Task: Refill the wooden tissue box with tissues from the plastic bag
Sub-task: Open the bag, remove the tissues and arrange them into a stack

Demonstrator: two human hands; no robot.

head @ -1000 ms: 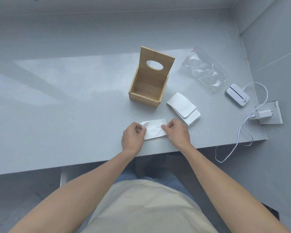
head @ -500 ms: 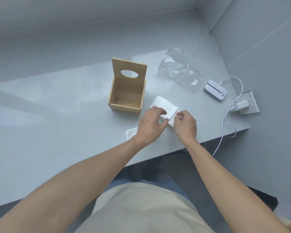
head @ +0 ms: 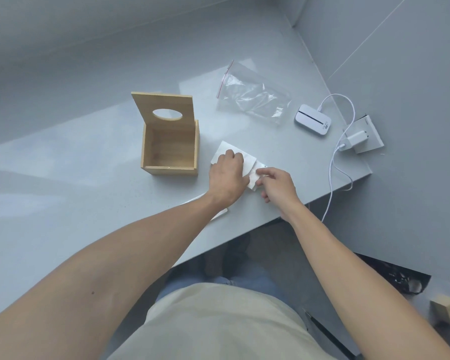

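Soft, cool daylight washes my grey table (head: 89,193), with pale glare behind the wooden box (head: 170,148); edges bend, my forearms blur slightly.

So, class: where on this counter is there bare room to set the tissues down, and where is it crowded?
Free: the wide stretch left of the box, and the strip behind it up to the wall. Crowded: right of the box, where both hands work the tissues, with the bag, the white device and its cable beyond.

wooden tissue box (head: 170,149): open, empty | tissues (head: 251,167): beside it | plastic bag (head: 253,96): flat, behind
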